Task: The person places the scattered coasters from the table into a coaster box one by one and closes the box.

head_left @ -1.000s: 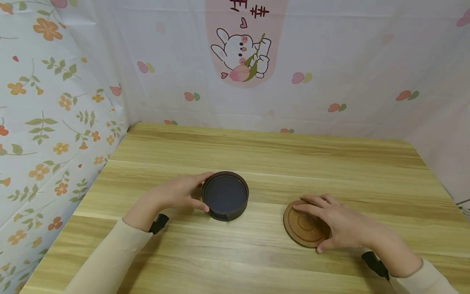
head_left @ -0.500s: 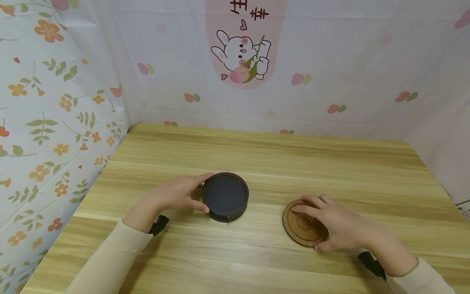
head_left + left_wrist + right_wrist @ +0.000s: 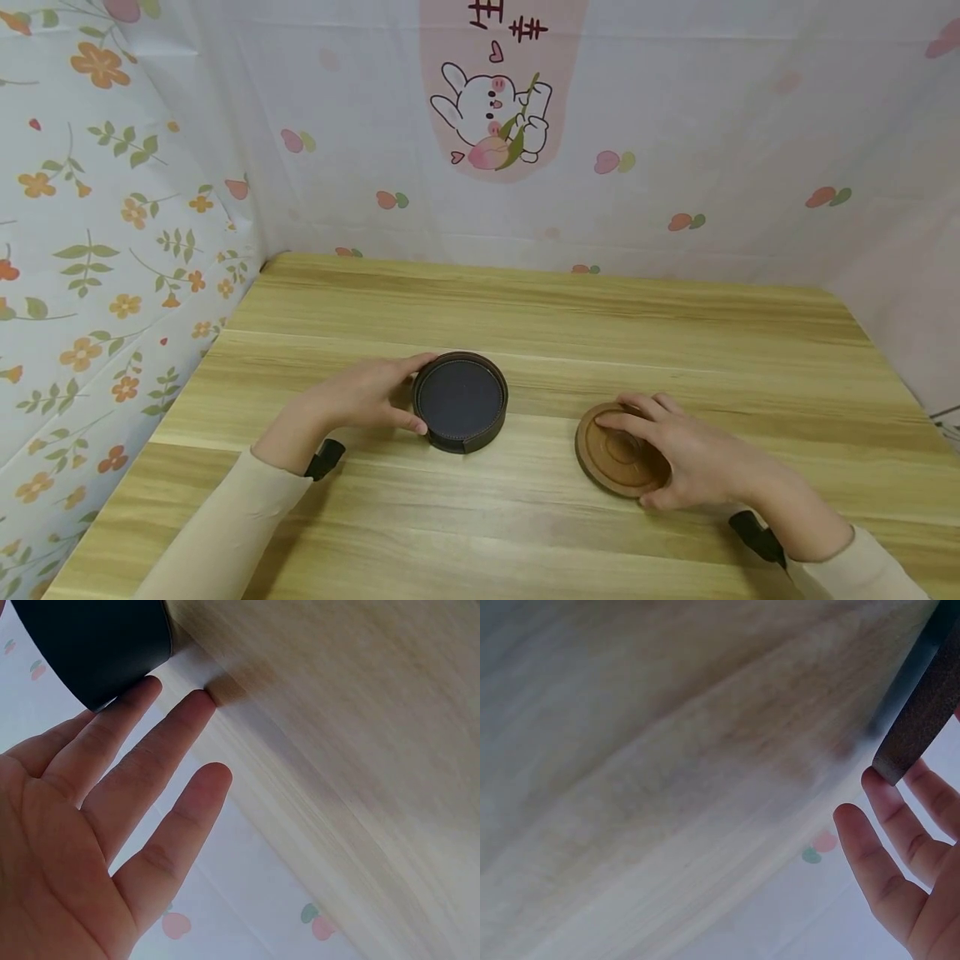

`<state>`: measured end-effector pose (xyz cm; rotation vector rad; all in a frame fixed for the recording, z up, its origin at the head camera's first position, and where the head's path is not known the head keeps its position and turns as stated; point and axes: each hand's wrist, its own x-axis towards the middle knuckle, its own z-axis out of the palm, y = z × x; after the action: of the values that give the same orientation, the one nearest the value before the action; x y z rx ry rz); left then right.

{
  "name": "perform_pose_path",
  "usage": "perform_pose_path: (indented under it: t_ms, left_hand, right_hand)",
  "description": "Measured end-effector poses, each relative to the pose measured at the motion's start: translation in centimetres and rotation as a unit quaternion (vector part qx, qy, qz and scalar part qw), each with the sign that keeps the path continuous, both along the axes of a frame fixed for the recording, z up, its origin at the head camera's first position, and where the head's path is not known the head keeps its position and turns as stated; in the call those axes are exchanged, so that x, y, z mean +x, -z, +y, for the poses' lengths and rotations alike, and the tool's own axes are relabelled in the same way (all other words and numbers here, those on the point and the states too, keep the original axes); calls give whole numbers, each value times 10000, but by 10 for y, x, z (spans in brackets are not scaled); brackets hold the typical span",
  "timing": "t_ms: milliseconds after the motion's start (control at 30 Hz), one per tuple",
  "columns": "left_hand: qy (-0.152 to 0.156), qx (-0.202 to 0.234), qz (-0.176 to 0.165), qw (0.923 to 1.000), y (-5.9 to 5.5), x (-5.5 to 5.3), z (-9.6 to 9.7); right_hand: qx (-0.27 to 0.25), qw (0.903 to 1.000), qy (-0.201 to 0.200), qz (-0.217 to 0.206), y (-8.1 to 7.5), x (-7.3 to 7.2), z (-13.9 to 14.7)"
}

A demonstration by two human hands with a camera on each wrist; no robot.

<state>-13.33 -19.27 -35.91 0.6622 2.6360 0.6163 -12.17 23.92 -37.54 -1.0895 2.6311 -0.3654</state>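
Note:
A round, dark coaster holder (image 3: pixel 487 433) stands left of the table's middle, with a stitched black coaster (image 3: pixel 459 398) lying inside. My left hand (image 3: pixel 367 394) holds the holder's left side between thumb and index finger; in the left wrist view the other fingers (image 3: pixel 142 765) are fairly straight, close to its wall. To the right, my right hand (image 3: pixel 693 454) grips a round brown coaster (image 3: pixel 611 454) with ringed grooves, fingers at the far edge and thumb at the near edge. In the right wrist view the coaster's thick edge (image 3: pixel 922 712) appears slightly above the table; its right part is hidden by the hand.
The wood-grain table (image 3: pixel 525 317) extends around both things. Behind it hangs a pale cloth (image 3: pixel 675 100) with a rabbit print, and a floral cloth (image 3: pixel 97 275) closes the left side. A dark strap (image 3: pixel 757 537) shows at the right wrist.
The right hand and the brown coaster have shifted slightly left and away from me, and more of the coaster's near edge shows. The left hand and the coaster holder have stayed in place.

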Motion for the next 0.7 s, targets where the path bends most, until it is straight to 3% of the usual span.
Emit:
perform_pose_path:
  t_ms: [400,700]
  left_hand:
    - [13,47,3,10000,2,-1,-1]
    - [-20,53,-35,10000,1,-1,-1]
  right_hand:
    - [16,9999,-15,-154,-5,-4,-11]
    - [-50,9997,-219,3,-9,-8,-23]
